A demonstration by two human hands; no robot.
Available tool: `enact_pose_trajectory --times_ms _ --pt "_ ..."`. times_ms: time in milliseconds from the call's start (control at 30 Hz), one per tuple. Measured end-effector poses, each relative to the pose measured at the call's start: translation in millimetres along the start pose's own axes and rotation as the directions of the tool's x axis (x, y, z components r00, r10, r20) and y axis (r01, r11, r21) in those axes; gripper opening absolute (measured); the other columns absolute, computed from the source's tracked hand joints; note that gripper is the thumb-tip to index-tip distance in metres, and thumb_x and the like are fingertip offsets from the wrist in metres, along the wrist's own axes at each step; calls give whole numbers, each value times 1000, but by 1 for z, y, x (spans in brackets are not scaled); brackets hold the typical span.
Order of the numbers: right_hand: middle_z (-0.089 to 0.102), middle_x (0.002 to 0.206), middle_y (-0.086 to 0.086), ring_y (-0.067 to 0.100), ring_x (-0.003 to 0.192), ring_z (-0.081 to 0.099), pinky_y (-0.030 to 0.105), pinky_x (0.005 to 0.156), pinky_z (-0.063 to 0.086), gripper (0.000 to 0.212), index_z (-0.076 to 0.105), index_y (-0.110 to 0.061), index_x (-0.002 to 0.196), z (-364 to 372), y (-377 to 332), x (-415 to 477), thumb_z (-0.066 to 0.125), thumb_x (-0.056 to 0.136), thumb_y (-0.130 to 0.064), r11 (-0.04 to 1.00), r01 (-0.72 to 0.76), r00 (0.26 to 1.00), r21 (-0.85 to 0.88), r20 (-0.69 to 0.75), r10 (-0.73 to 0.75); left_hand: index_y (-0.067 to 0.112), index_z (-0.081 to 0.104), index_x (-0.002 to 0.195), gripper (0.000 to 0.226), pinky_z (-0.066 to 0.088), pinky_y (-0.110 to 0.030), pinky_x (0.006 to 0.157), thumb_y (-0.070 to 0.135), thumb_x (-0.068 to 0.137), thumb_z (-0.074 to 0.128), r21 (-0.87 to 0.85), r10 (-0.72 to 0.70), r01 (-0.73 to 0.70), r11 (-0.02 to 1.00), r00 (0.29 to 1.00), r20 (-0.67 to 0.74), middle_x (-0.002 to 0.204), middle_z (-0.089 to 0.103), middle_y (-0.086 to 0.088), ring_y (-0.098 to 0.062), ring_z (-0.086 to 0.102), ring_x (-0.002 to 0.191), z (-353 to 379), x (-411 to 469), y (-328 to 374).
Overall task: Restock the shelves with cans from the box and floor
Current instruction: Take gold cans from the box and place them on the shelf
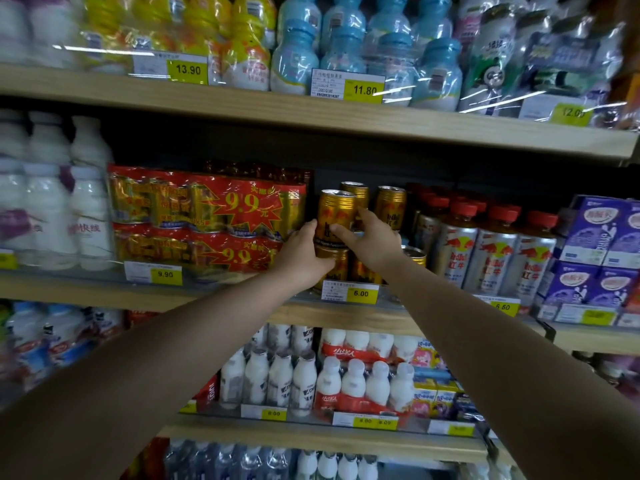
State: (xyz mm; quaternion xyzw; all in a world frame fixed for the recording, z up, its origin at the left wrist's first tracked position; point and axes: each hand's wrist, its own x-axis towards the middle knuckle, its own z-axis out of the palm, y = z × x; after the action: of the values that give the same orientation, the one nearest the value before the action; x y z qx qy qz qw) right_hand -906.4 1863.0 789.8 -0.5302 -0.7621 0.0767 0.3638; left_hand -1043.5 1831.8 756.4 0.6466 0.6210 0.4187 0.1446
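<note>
two bare forearms, no sleeves, left hand (301,251) and right hand (370,242) ungloved.

Gold cans (335,216) with red emblem, red-and-gold multipacks (207,216), silver bottles (491,251) with red caps, purple cartons (602,237)

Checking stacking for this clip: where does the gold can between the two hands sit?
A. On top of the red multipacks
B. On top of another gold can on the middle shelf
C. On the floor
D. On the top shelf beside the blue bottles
B: the gold can, flanked by the left hand and right hand, stands on a lower gold can above the 6.00 price tag.
</note>
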Motion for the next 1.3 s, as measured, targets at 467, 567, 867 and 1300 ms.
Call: enact_pose_trajectory --times_ms 467,567,867,1300 --pt "31 63 -16 8 59 27 23 52 18 32 36 -18 73 64 81 -138 67 80 -17 955 230 946 188 -272 -175 29 36 66 38 31 -27 56 9 76 66 -87 76 -59 994 975 209 63 40 9 -5 38 55 77 -114 -75" --pt "30 59 -11 12 56 28 27 49 19 32 35 -16 72 101 122 -193 64 83 -24 981 27 996 190 -87 -10 26 40 72 34 32 -28 57 4 77 65 -81 -3 38 996 917 399 65 42 8 -7 40 54 113 -150 -110" --pt "58 76 -6 14 79 55 29 70 45 12 60 -25 82 205 240 -364 64 88 -34 649 -760 536 6 570 622 25 50 85 23 37 -15 64 8 78 64 52 -244 297 954 659 711 91 54 8 1 49 74 235 -254 -231" --pt "48 140 1 18 114 54 28 87 44 56 36 -27 143 372 413 -600 58 92 -29 360 -909 184 -210 574 798 23 55 112 35 45 -14 68 7 81 65 252 -591 613 749 446 672 111 57 4 -13 55 95 466 -439 -428"
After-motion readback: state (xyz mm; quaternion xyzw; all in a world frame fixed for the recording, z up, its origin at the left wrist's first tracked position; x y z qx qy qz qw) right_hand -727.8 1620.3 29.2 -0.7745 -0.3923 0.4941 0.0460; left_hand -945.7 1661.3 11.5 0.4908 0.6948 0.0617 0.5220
